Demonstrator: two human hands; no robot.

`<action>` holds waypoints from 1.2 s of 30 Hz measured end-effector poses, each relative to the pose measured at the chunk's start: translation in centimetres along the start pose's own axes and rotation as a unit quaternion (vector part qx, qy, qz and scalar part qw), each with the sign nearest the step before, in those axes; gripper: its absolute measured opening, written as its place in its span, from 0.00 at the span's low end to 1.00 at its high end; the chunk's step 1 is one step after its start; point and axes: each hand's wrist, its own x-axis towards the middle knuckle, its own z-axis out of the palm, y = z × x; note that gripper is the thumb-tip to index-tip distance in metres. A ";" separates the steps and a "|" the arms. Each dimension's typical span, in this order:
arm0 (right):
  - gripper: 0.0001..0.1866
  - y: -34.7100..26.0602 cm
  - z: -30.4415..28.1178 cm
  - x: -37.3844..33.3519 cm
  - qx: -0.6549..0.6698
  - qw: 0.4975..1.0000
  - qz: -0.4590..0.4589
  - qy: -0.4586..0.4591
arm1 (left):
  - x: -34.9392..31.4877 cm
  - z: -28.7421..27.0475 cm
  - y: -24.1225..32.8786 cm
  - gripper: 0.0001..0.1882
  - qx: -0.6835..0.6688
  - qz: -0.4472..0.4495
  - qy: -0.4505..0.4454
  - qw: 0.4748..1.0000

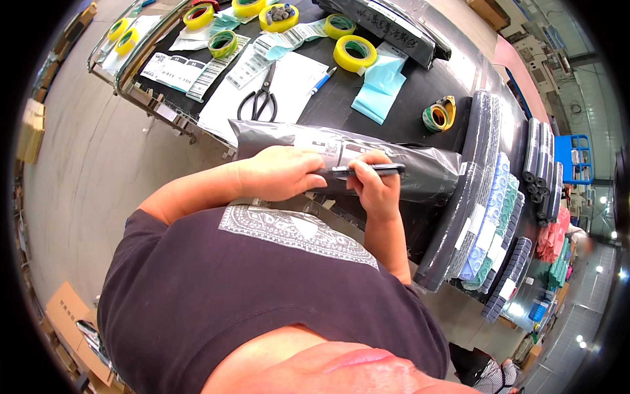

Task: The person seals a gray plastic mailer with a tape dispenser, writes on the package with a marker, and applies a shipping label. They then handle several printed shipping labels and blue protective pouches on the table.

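Note:
A long dark grey plastic-wrapped parcel (420, 172) lies across the table edge in front of me, with a white printed label (328, 146) on its upper face. Above it my right hand (375, 187) grips a black marker (387, 169), held nearly level. My left hand (282, 172) is bent over the left part of the parcel. Its thumb and forefinger close around the marker's left end, and that end is partly hidden. Black-handled scissors (259, 98) lie with slightly parted handles on white paper (226, 108) beyond the parcel's left end.
Several yellow tape rolls (355, 54) and label strips (246, 69) cover the far left table. A blue pen (323, 80), light-blue sheet (380, 88) and tape dispenser (438, 114) lie beyond the parcel. Wrapped rolls (482, 164) are stacked at right. Another black parcel (387, 29) lies far back.

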 end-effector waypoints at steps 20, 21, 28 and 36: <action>0.14 11.4 -6.0 5.0 -0.306 0.849 -0.373 0.214 | 0.3 4.6 -14.5 0.18 0.206 0.078 0.348 0.911; 0.13 11.1 -6.0 5.5 -0.294 0.857 -0.365 0.216 | 0.3 4.1 -14.5 0.19 0.213 0.081 0.347 0.910; 0.17 11.6 -7.0 3.4 -0.207 0.892 -0.343 0.207 | -1.7 6.1 -14.1 0.14 0.237 0.112 0.316 0.912; 0.20 11.9 -7.0 1.7 -0.206 0.902 -0.319 0.206 | -1.9 7.8 -14.9 0.06 0.261 0.136 0.359 0.886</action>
